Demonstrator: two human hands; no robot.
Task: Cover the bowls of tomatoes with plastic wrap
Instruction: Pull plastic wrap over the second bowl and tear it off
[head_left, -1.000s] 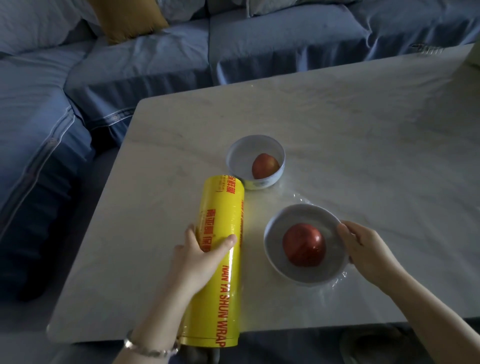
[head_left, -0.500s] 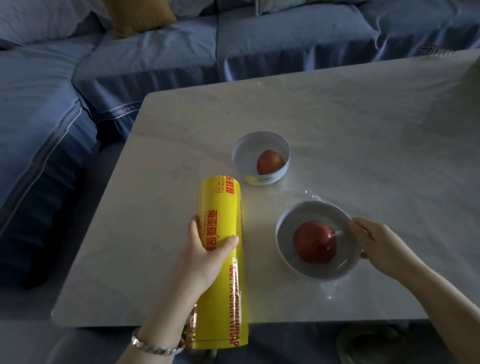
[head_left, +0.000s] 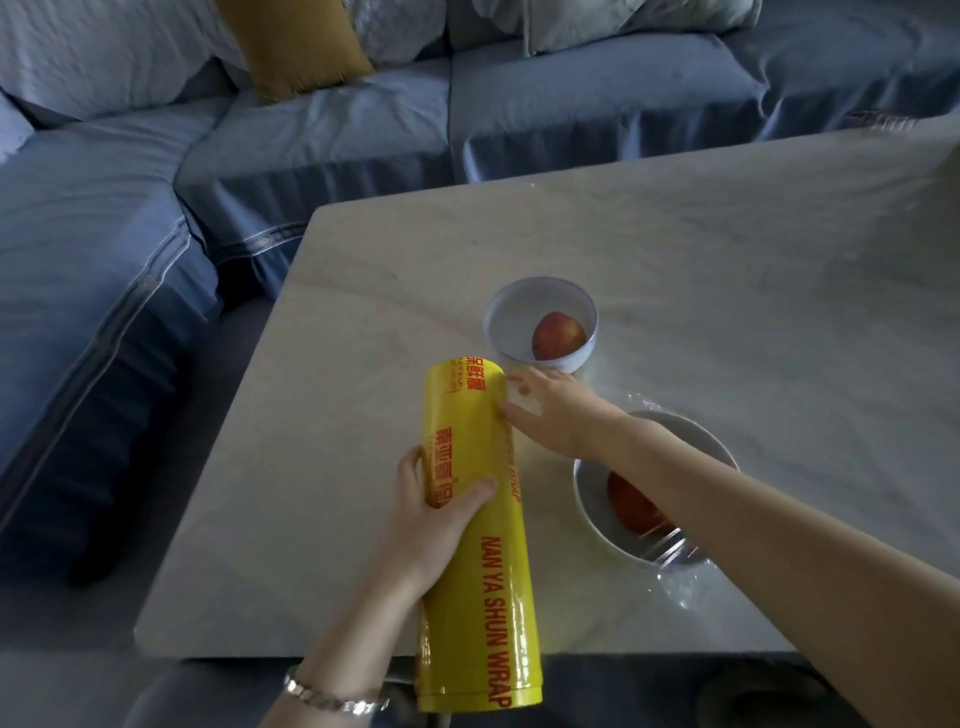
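Note:
A long yellow roll of plastic wrap with red lettering lies on the pale table, its near end past the table's front edge. My left hand grips the roll around its middle. My right hand reaches across to the roll's right side near its far end, fingers spread and touching the film edge. The near white bowl holds a red tomato under clear wrap, partly hidden by my right forearm. The far white bowl holds a tomato and is uncovered.
A blue sofa wraps around the table's far and left sides, with a mustard cushion and pale cushions on it. Crumpled clear film spreads on the table around the near bowl.
My right hand left the near bowl's right rim and crossed over it to the roll's far end. My left hand kept its grip on the roll. The camera view shifted left and nearer.

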